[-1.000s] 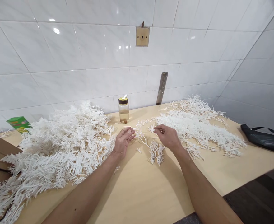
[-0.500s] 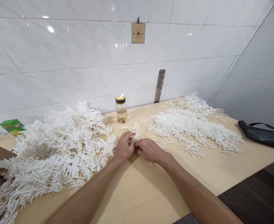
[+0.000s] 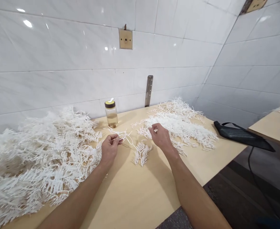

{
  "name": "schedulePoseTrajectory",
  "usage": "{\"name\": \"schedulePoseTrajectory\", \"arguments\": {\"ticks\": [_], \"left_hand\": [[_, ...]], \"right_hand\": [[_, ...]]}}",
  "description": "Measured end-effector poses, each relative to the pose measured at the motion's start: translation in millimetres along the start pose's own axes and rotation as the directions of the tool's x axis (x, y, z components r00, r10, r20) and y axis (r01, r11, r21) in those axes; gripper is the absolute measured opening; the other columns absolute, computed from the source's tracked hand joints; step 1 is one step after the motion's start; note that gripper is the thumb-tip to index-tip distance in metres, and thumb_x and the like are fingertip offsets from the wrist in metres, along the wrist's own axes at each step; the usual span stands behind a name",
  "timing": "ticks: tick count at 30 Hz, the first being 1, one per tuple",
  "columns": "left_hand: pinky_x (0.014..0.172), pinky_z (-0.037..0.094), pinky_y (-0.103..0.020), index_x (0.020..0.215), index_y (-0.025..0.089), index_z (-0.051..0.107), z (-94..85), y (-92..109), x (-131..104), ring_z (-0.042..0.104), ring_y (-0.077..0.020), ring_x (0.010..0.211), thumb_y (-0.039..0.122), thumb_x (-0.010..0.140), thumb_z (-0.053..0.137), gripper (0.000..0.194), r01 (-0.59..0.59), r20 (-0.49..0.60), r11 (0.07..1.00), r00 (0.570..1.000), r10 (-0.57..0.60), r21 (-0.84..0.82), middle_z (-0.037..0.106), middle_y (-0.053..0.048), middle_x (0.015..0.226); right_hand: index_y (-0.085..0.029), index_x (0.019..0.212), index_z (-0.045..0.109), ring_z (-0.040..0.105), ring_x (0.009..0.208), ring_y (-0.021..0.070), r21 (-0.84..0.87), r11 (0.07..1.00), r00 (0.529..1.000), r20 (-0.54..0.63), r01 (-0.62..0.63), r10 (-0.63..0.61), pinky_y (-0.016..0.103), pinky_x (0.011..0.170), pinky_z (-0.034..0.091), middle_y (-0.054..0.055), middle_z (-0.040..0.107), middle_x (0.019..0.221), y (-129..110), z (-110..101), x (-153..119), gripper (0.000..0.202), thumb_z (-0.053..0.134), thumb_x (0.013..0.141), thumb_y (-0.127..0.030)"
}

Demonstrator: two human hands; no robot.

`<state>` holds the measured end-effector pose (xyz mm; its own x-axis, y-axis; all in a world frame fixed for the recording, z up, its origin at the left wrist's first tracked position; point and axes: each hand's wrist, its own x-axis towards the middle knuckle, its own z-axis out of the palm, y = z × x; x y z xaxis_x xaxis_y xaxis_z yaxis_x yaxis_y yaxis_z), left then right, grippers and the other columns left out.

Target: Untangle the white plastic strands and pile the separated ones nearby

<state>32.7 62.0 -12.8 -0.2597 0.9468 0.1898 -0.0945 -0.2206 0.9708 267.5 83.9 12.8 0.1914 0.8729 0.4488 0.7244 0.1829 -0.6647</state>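
Note:
My left hand (image 3: 110, 148) is closed, thumb and fingertips pinching a thin white branched sprig (image 3: 127, 137) whose twigs spread to the right over the table. Just below and right of it is a small feathery white cluster (image 3: 141, 153); I cannot tell if it joins the held sprig. My right hand (image 3: 160, 136) is raised in front of the right-hand pile of white sprigs (image 3: 184, 125). Its fingers are bent and slightly apart, and nothing shows between them. A larger, tangled heap of white sprigs (image 3: 46, 156) lies to the left of my left hand.
Behind my hands, near the tiled wall, stands a clear bottle (image 3: 112, 118) with a dark-rimmed yellow lid. A perforated metal strip (image 3: 149, 91) leans upright there. A black bag (image 3: 242, 135) lies at the right end of the wooden table (image 3: 127, 197). Another tabletop (image 3: 275, 125) is farther right.
My hands were together at the middle and have drawn apart, the right one moving right and up. The white sprig now shows in my left hand. The view has turned right.

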Motion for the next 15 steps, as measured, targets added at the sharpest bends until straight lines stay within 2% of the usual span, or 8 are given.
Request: {"name": "schedulePoseTrajectory", "arguments": {"ticks": [2, 4, 6, 9, 11, 13, 15], "left_hand": [[0.076, 0.057, -0.033, 0.086, 0.015, 0.062, 0.5, 0.9, 0.9, 0.07, -0.0165, 0.072, 0.038, 0.072, 0.076, 0.03, 0.0, -0.027, 0.998, 1.0, -0.001, -0.057, 0.066, -0.001, 0.076], [0.076, 0.057, -0.034, 0.084, 0.015, 0.062, 0.0, 0.2, 2.0, 0.07, -0.0159, 0.071, 0.039, 0.072, 0.075, 0.03, -0.001, -0.051, 0.996, 0.999, -0.004, -0.088, 0.066, 0.0, 0.075], [0.077, 0.057, -0.034, 0.083, 0.015, 0.062, -0.9, -0.9, 2.7, 0.07, -0.016, 0.072, 0.039, 0.074, 0.074, 0.029, 0.001, -0.063, 0.995, 0.998, -0.007, -0.096, 0.066, -0.001, 0.075], [0.078, 0.055, -0.033, 0.083, 0.016, 0.061, -1.2, -0.4, -0.1, 0.069, -0.0168, 0.076, 0.035, 0.077, 0.071, 0.022, -0.002, -0.072, 0.999, 0.997, -0.001, -0.044, 0.068, -0.004, 0.078], [0.075, 0.053, -0.03, 0.085, 0.017, 0.062, 0.2, 1.5, -5.9, 0.067, -0.0159, 0.074, 0.031, 0.079, 0.068, 0.016, -0.067, -0.076, 0.996, 0.995, 0.072, 0.063, 0.068, -0.004, 0.079], [0.068, 0.05, -0.027, 0.087, 0.019, 0.065, 2.9, 4.2, -13.7, 0.063, -0.0143, 0.069, 0.028, 0.08, 0.066, 0.011, -0.167, -0.012, 0.966, 0.985, 0.172, 0.196, 0.066, -0.002, 0.076], [0.062, 0.046, -0.025, 0.086, 0.02, 0.067, 5.8, 7.0, -21.5, 0.058, -0.0128, 0.061, 0.026, 0.079, 0.065, 0.009, -0.237, 0.09, 0.928, 0.971, 0.22, 0.289, 0.065, -0.002, 0.073]], "right_hand": [[-0.019, 0.093, 0.068, 0.064, 0.079, 0.0195, 0.052, 0.995, 0.975, 0.2, 0.089, -0.098, 0.031, 0.075, 0.044, 0.006, 0.072, 0.09, -1.3, 1.7, -4.4, 0.026, 0.051, 0.089, -0.039], [-0.021, 0.093, 0.07, 0.064, 0.079, 0.019, 0.095, 0.982, 0.901, 0.391, 0.164, -0.188, 0.03, 0.074, 0.044, 0.004, 0.072, 0.089, -6.5, 5.0, -10.6, 0.027, 0.053, 0.088, -0.042], [-0.022, 0.099, 0.07, 0.064, 0.079, 0.0188, 0.099, 0.974, 0.838, 0.497, 0.205, -0.227, 0.029, 0.073, 0.045, 0.003, 0.073, 0.092, -10.9, 8.4, -15.3, 0.025, 0.059, 0.084, -0.039], [-0.022, 0.1, 0.07, 0.065, 0.084, 0.0189, 0.072, 0.962, 0.809, 0.526, 0.264, -0.262, 0.03, 0.076, 0.045, 0.004, 0.072, 0.099, -11.2, 13.8, -17.2, 0.023, 0.062, 0.079, -0.025], [-0.021, 0.095, 0.071, 0.065, 0.084, 0.0192, 0.045, 0.959, 0.811, 0.524, 0.279, -0.261, 0.03, 0.077, 0.045, 0.004, 0.072, 0.094, -8.8, 16.9, -16.2, 0.021, 0.06, 0.077, -0.019], [-0.02, 0.089, 0.071, 0.064, 0.08, 0.0192, 0.033, 0.967, 0.824, 0.517, 0.253, -0.233, 0.031, 0.075, 0.045, 0.004, 0.072, 0.086, -7.3, 18.5, -15.0, 0.017, 0.059, 0.077, -0.019], [-0.02, 0.083, 0.071, 0.064, 0.076, 0.0185, 0.061, 0.977, 0.844, 0.495, 0.203, -0.206, 0.03, 0.072, 0.046, 0.003, 0.072, 0.08, -7.9, 17.9, -14.1, 0.013, 0.059, 0.078, -0.022]]}}
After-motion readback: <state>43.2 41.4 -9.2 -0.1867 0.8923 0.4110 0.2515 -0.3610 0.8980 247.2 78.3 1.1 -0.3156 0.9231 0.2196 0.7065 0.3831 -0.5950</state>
